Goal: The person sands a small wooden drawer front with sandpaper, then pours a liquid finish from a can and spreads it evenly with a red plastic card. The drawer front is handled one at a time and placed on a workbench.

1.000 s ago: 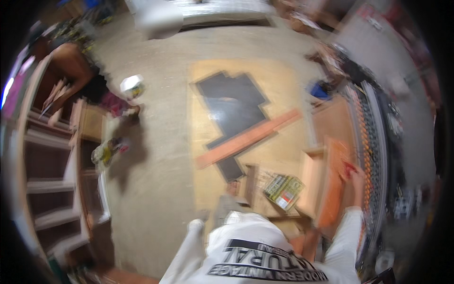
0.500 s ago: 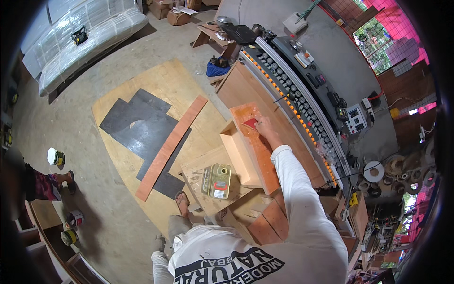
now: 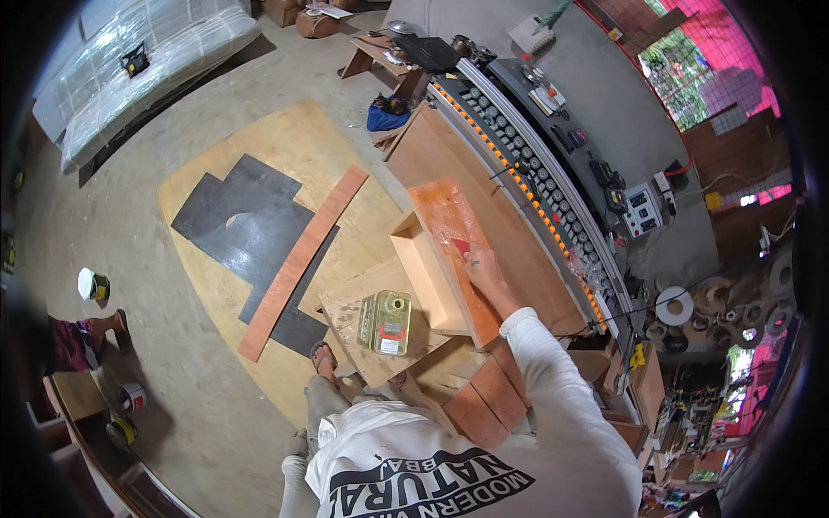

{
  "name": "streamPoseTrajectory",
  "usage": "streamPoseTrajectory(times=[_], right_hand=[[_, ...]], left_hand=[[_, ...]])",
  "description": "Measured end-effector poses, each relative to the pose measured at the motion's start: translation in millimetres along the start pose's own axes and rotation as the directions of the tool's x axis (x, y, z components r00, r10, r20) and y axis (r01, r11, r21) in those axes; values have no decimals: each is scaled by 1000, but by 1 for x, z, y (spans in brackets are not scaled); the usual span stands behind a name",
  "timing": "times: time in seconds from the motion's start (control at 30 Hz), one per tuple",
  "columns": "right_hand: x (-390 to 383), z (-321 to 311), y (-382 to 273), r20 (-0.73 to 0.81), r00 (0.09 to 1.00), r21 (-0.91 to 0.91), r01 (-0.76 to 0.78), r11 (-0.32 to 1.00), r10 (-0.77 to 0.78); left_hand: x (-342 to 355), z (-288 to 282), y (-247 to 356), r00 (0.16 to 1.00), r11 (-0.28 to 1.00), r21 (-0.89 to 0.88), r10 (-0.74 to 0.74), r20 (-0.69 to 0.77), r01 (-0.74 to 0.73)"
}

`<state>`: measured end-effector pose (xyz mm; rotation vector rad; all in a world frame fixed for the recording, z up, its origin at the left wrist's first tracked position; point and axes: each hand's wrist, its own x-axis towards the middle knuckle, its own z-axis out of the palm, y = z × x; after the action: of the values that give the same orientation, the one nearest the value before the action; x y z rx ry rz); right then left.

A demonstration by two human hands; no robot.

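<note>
My right hand (image 3: 485, 271) is closed on a small red spreader (image 3: 461, 246), its edge against a drawer's orange-brown front panel (image 3: 442, 205). A wet-looking sheen covers the panel's upper part. Attached to its left side is the pale wooden drawer box (image 3: 425, 266), resting at the edge of a small wooden stool or table (image 3: 350, 312). On that top stands a yellowish clear jug (image 3: 385, 325) with an open mouth, close to the drawer. My left hand (image 3: 296, 444) hangs low by my left knee, apart from these things; its fingers do not show clearly.
A long reddish wood strip (image 3: 302, 263) lies across dark sheets (image 3: 246, 220) on a plywood board (image 3: 186, 186). Right of the drawer is a long wooden cabinet (image 3: 509, 250) beside a roller conveyor (image 3: 527, 164). Another person's leg (image 3: 91, 332) and several tins stand at left.
My right hand has slid the red spreader down the panel, nearer to my body. The whole view has shifted slightly left. My left hand stays by my knee.
</note>
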<state>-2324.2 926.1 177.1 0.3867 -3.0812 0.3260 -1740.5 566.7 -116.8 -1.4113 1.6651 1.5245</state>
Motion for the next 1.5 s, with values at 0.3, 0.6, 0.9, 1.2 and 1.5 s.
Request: streamPoseTrajectory(times=[0.3, 0.6, 0.9, 1.2, 1.5], right_hand=[[-2, 14, -24, -260, 920, -73, 285, 956, -294], [-32, 18, -15, -150, 988, 131, -15, 991, 35], [10, 33, -47, -85, 970, 12, -230, 973, 230], [88, 51, -83, 186, 978, 486, -174, 857, 93], [53, -29, -10, 88, 966, 257, -259, 931, 245]], left_hand=[[44, 0, 32, 994, 937, -335, -74, 78, 96], [65, -37, 60, 998, 898, -436, -48, 37, 59], [45, -38, 26, 989, 926, -347, -145, 39, 150], [44, -42, 16, 986, 912, -379, -168, 6, 158], [58, -52, 29, 991, 930, -344, -128, 21, 128]])
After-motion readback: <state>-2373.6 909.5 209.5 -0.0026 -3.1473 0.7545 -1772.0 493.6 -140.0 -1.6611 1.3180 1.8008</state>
